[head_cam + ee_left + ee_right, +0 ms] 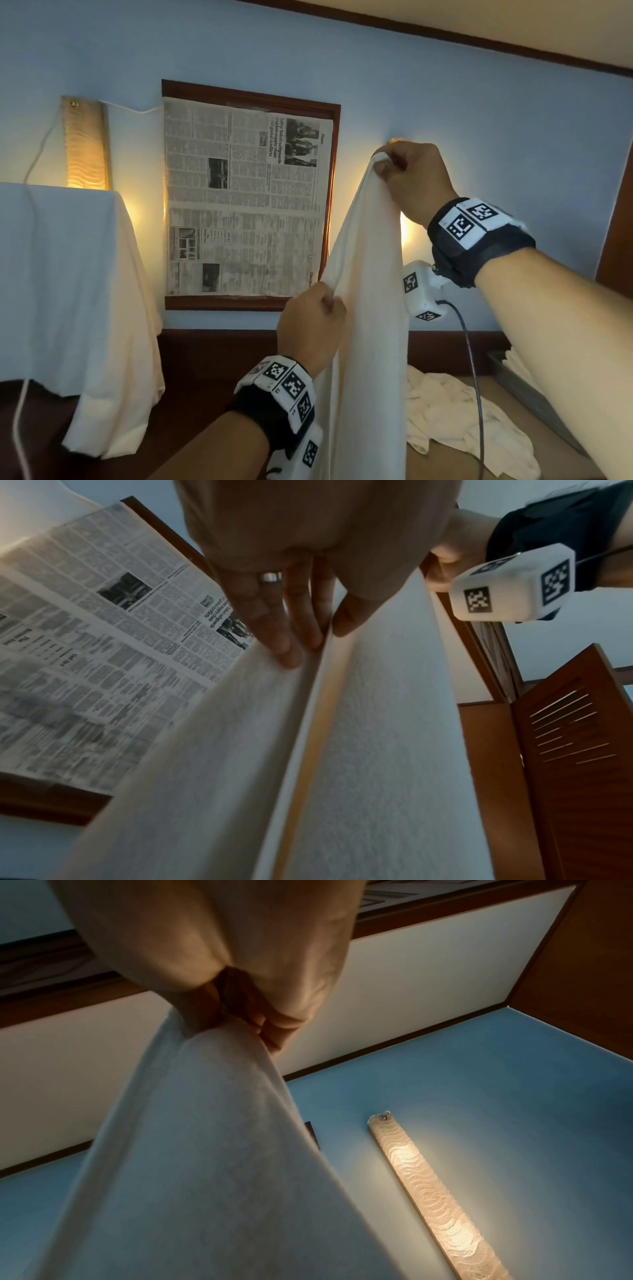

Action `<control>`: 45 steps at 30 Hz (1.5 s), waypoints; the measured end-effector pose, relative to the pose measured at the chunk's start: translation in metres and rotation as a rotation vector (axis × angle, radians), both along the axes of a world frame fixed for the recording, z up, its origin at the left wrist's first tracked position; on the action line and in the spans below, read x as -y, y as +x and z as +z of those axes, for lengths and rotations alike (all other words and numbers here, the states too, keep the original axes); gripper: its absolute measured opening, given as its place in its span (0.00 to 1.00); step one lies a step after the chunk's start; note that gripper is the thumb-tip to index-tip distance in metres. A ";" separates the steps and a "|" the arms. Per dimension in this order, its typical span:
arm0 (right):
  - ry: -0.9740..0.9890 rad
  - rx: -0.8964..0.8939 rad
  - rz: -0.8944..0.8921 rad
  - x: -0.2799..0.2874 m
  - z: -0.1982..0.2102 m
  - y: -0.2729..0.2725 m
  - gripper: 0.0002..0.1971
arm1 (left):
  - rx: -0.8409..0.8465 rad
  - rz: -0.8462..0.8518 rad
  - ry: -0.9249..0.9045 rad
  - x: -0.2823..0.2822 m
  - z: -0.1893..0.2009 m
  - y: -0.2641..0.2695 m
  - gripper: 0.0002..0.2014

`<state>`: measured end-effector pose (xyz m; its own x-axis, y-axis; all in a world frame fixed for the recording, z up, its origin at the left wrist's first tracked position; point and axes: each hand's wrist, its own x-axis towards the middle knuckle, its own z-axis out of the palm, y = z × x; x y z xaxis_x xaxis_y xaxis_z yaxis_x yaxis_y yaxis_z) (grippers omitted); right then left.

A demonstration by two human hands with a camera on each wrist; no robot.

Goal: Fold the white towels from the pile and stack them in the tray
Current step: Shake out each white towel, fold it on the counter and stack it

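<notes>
A long white towel hangs in the air in front of the wall. My right hand pinches its top corner, raised high. Lower and to the left, my left hand grips the towel's edge. In the left wrist view the left hand has its fingers on one side of the towel edge and the thumb on the other. The right wrist view shows the right hand bunching the towel corner. The pile of white towels lies on the table below right. The grey tray sits at the right edge, partly hidden by my right forearm.
A framed newspaper hangs on the blue wall. A white cloth drapes over a tall object at left. Lit wall lamps glow beside it. A louvred wooden door stands at right. A cable hangs from my right wrist.
</notes>
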<state>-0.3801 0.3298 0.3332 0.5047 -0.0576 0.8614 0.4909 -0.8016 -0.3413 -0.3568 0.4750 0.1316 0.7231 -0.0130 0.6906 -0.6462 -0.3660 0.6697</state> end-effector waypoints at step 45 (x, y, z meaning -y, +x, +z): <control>-0.161 0.018 -0.202 -0.011 0.016 0.029 0.11 | 0.324 0.037 0.134 -0.002 0.023 0.026 0.07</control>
